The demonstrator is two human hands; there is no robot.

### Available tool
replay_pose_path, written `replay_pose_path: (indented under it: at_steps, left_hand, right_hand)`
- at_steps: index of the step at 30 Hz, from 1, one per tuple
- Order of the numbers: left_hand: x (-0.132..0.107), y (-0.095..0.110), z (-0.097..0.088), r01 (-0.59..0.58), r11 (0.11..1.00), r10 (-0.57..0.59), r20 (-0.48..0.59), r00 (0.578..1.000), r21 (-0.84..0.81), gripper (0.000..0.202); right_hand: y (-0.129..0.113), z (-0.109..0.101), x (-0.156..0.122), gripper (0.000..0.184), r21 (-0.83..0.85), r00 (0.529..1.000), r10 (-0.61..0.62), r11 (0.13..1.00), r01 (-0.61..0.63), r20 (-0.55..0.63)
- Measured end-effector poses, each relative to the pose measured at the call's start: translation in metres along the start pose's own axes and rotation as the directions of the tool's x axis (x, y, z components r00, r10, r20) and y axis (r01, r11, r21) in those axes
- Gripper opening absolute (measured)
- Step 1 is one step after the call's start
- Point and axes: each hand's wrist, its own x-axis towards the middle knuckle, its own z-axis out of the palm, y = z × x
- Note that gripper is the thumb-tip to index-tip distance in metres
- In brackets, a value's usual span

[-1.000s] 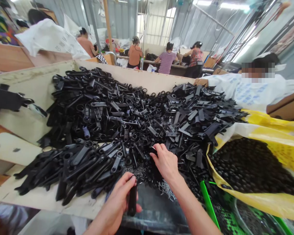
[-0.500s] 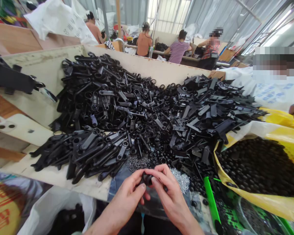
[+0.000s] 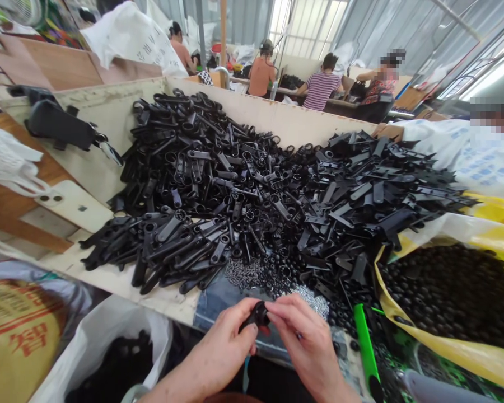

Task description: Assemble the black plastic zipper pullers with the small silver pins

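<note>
Low in the middle of the head view, my left hand [image 3: 229,338] is closed round a small rounded black plastic part [image 3: 259,313]. My right hand [image 3: 304,338] is closed too, its thumb and fingertips pinching at the right edge of that part. A tiny shiny bit [image 3: 298,335] shows by the curled right fingers; I cannot make out what it is. Just beyond the hands lie a heap of small grey screws [image 3: 244,273], a heap of silvery screws [image 3: 315,302] and loose black rings.
Black handle-like pieces [image 3: 185,252] are heaped ahead and left, flat black pieces [image 3: 361,190] right. A yellow-white sack [image 3: 388,305] of black beads and a green basket [image 3: 367,347] stand right, a white sack [image 3: 162,330] left. A phone [image 3: 82,207] lies left; several people work beyond.
The view has swung left, so the surroundings sit farther right. The part shows more plainly in my left hand, and my right fingers have shifted to its right edge.
</note>
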Motion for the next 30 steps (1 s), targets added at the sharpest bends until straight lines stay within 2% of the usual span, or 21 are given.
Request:
replay_pose_path:
  at_steps: [5,8,11,13,16,21,26,30]
  left_hand:
    - [-0.004,-0.009,0.006,0.042,0.998,-0.038,-0.102,0.994,0.037,0.043]
    - [-0.005,-0.012,0.013,0.009,1.000,-0.011,-0.165,0.986,-0.009,0.040]
    - [-0.008,-0.012,0.019,-0.027,0.999,0.021,-0.184,0.983,-0.030,0.035]
    - [-0.010,-0.012,0.020,-0.016,1.000,0.018,-0.195,0.981,0.010,0.034]
    - [-0.012,-0.011,0.019,0.008,0.987,0.029,-0.230,0.973,0.158,0.038]
    - [-0.016,-0.008,0.014,-0.099,0.945,0.155,-0.159,0.975,0.313,0.036]
    - [-0.020,-0.011,0.013,-0.045,0.938,0.103,-0.152,0.983,0.345,0.039]
    - [-0.020,-0.015,0.012,-0.091,0.936,0.143,-0.132,0.981,0.340,0.039]
  right_hand:
    - [-0.006,-0.002,-0.003,0.019,-0.071,1.000,-0.027,0.997,0.027,0.001]
    - [-0.010,0.000,-0.007,0.019,-0.102,1.000,-0.007,0.995,0.005,-0.019]
    - [-0.013,0.004,-0.012,0.019,-0.090,0.998,0.030,0.995,-0.036,-0.061]
    - [-0.015,0.006,-0.016,0.020,-0.079,0.996,0.039,0.996,-0.045,-0.076]
    - [-0.017,0.005,-0.020,0.023,-0.068,0.997,0.043,0.997,-0.047,-0.057]
    - [-0.019,-0.002,-0.025,0.024,-0.054,0.995,0.093,0.994,-0.092,0.022]
    - [-0.021,-0.003,-0.025,0.020,-0.078,0.999,0.052,0.996,-0.051,0.010]
    - [-0.021,-0.003,-0.026,0.020,-0.079,0.998,0.055,0.995,-0.055,0.003]
